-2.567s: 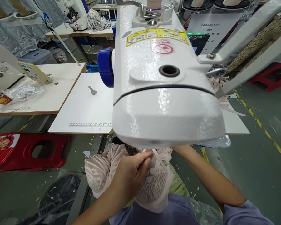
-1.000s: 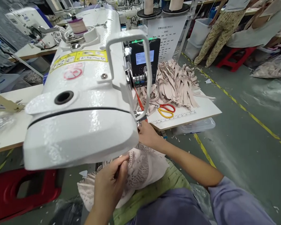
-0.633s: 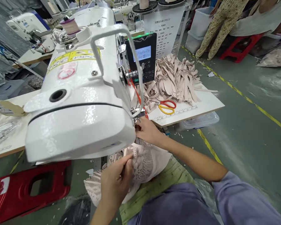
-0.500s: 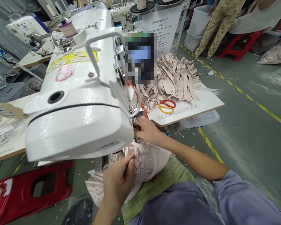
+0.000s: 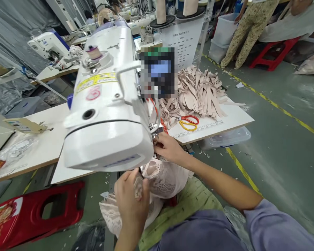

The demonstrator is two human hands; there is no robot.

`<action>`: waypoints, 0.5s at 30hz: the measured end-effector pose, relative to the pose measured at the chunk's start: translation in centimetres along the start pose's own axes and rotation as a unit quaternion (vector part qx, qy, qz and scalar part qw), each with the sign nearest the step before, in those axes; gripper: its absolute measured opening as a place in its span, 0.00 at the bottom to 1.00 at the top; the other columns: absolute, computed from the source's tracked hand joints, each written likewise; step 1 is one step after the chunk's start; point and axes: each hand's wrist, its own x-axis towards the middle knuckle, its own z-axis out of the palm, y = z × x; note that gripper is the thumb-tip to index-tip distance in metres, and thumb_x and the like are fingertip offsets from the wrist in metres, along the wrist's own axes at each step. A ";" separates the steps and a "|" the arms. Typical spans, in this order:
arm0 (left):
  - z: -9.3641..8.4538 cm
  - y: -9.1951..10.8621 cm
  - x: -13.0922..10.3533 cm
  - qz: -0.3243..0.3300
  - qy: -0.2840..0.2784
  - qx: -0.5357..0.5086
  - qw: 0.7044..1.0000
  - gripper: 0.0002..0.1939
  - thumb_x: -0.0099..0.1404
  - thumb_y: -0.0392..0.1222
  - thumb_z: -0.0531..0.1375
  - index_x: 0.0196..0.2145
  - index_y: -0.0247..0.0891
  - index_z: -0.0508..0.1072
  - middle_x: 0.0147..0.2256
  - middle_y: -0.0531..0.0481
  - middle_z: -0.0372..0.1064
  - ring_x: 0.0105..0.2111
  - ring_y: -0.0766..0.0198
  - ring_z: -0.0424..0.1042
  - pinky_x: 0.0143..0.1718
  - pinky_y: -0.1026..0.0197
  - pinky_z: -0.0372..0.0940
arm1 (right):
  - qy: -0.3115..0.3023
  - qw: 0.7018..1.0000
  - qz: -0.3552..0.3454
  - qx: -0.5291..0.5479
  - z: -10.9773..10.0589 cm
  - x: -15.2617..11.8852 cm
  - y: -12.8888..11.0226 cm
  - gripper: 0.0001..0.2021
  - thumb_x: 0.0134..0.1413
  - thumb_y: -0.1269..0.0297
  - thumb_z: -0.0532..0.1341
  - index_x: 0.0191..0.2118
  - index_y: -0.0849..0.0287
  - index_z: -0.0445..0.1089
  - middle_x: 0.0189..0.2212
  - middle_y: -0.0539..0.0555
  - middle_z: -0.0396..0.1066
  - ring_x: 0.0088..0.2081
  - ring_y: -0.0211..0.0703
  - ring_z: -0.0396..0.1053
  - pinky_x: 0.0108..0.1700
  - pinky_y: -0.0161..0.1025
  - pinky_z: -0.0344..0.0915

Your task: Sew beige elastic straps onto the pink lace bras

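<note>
A pale pink lace bra (image 5: 170, 179) hangs over the near edge of the work, below the head of a white sewing machine (image 5: 107, 132), and spreads across my lap. My right hand (image 5: 170, 148) is beside the needle area with its fingers bent and pinching the bra's edge; the fingertips are partly hidden. My left hand (image 5: 132, 198) lies over the lace on the left, thumb spread away from the other fingers, with lace showing in the gap. The machine head hides part of the stitching area.
Scissors (image 5: 188, 122) with red and yellow handles lie by a printed ruler on the white tabletop (image 5: 235, 116). Behind them is a heap of beige straps (image 5: 199, 92). A red stool (image 5: 62, 205) stands at lower left. Other people are at the upper right.
My left hand has loosened its pinch on the lace edge and its fingers have spread. The right hand stays near the needle. The view has shifted, showing more table on the left.
</note>
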 end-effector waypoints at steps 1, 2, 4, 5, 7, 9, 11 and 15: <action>0.5 0.7 -0.1 0.014 0.000 0.009 1.000 0.19 0.67 0.44 0.60 0.54 0.37 0.70 0.49 0.37 0.71 0.50 0.47 0.69 0.52 0.46 0.62 | -0.004 1.000 0.009 -0.002 -0.1 -0.1 0.0 0.02 0.55 0.69 0.61 0.33 0.60 0.71 0.41 0.53 0.68 0.34 0.38 0.63 0.38 0.35 0.61; 1.0 1.5 -0.2 0.032 -0.007 0.017 0.999 0.21 0.66 0.44 0.61 0.55 0.37 0.69 0.50 0.36 0.69 0.52 0.46 0.67 0.54 0.45 0.60 | -0.006 1.000 0.017 -0.003 -0.3 -0.2 -0.1 0.02 0.55 0.69 0.61 0.32 0.60 0.70 0.42 0.54 0.68 0.33 0.38 0.63 0.37 0.35 0.62; 1.5 3.2 -0.1 0.064 -0.011 0.038 0.997 0.24 0.66 0.45 0.61 0.58 0.33 0.68 0.51 0.34 0.68 0.52 0.46 0.66 0.55 0.46 0.57 | -0.009 1.000 0.027 -0.006 -0.5 -0.3 -0.3 0.02 0.54 0.69 0.61 0.32 0.60 0.70 0.43 0.55 0.67 0.34 0.39 0.63 0.37 0.36 0.63; 1.6 3.9 -0.1 0.075 -0.007 0.053 0.996 0.25 0.67 0.45 0.60 0.58 0.31 0.67 0.51 0.33 0.67 0.52 0.45 0.66 0.55 0.46 0.57 | -0.011 0.999 0.028 -0.009 -0.6 -0.3 -0.3 0.02 0.53 0.69 0.60 0.32 0.59 0.69 0.43 0.55 0.67 0.34 0.39 0.64 0.38 0.37 0.63; 1.5 4.7 0.1 0.086 -0.002 0.076 0.993 0.24 0.67 0.46 0.60 0.57 0.30 0.68 0.52 0.33 0.66 0.51 0.46 0.65 0.54 0.47 0.56 | -0.014 0.999 0.030 -0.021 -0.6 -0.3 -0.4 0.02 0.53 0.68 0.59 0.30 0.59 0.68 0.41 0.55 0.67 0.34 0.41 0.64 0.39 0.39 0.64; 1.1 4.9 0.2 0.094 -0.005 0.080 0.992 0.23 0.67 0.44 0.60 0.57 0.32 0.69 0.54 0.34 0.65 0.51 0.46 0.64 0.54 0.48 0.55 | -0.019 0.999 0.032 -0.040 -0.6 -0.2 -0.4 0.03 0.53 0.67 0.58 0.29 0.57 0.66 0.37 0.54 0.67 0.33 0.43 0.64 0.38 0.41 0.64; 0.8 4.6 0.2 0.097 -0.009 0.079 0.992 0.23 0.67 0.43 0.60 0.58 0.34 0.69 0.54 0.35 0.64 0.52 0.47 0.63 0.54 0.49 0.54 | -0.018 0.997 0.034 -0.061 -0.6 0.0 -0.5 0.04 0.53 0.67 0.57 0.28 0.56 0.65 0.34 0.54 0.65 0.33 0.44 0.64 0.38 0.42 0.64; 0.7 4.1 0.3 0.091 -0.014 0.080 0.993 0.21 0.67 0.42 0.60 0.57 0.37 0.69 0.53 0.35 0.64 0.52 0.47 0.63 0.53 0.50 0.56 | -0.015 0.996 0.047 -0.073 -0.8 0.2 -1.3 0.05 0.53 0.69 0.57 0.27 0.55 0.65 0.31 0.54 0.66 0.33 0.46 0.64 0.37 0.43 0.65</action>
